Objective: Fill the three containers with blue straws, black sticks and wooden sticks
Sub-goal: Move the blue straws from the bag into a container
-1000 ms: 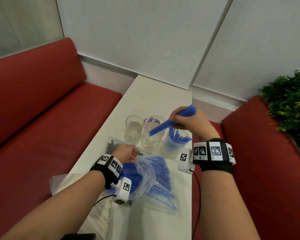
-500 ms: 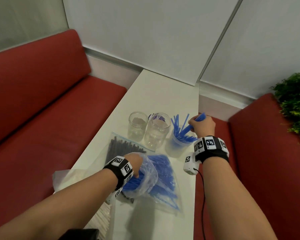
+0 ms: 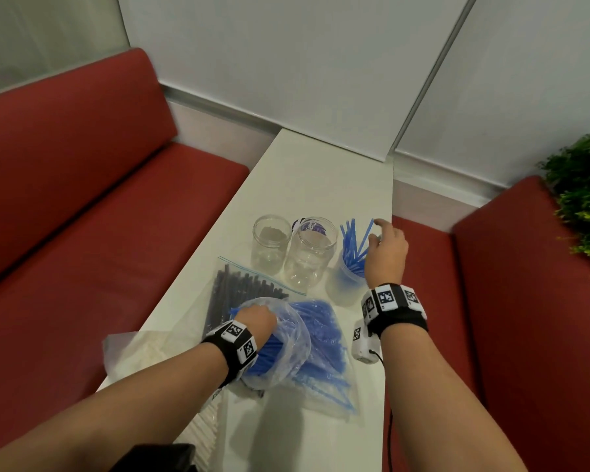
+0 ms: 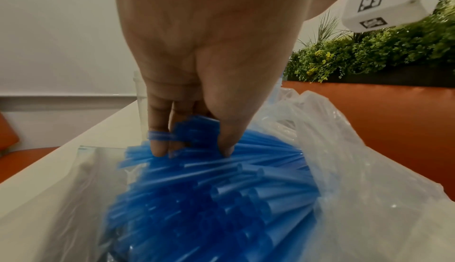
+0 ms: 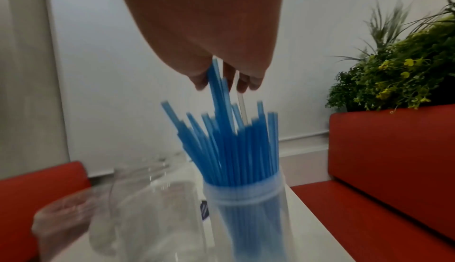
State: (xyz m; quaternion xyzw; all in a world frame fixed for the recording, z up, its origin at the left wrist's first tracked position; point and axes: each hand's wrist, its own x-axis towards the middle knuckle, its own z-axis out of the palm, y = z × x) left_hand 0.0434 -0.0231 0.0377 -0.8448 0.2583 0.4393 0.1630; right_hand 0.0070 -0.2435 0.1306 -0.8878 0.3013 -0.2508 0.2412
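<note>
On the white table (image 3: 321, 178) stand a small glass jar (image 3: 269, 240), a larger clear jar (image 3: 310, 255) and a translucent cup (image 3: 344, 284) of upright blue straws (image 5: 229, 139). My right hand (image 3: 384, 241) hovers just right of the cup, fingers loosely spread. In the right wrist view its fingertips (image 5: 200, 83) touch the tops of a few straws. My left hand (image 3: 256, 318) is inside a clear bag (image 3: 324, 345) of blue straws (image 4: 221, 198), pinching a small bunch between thumb and fingers. A zip bag of black sticks (image 3: 239, 291) lies beside it.
A pale bag of wooden sticks (image 3: 150, 345) lies at the table's near left edge. Red benches (image 3: 82, 216) flank the table on both sides. A green plant (image 3: 583, 199) stands at the far right. Walls close off the table's far end.
My right hand carried a bunch of blue straws down into the cup and has loosened round them. My left hand went deeper into the straw bag and took hold of a bunch.
</note>
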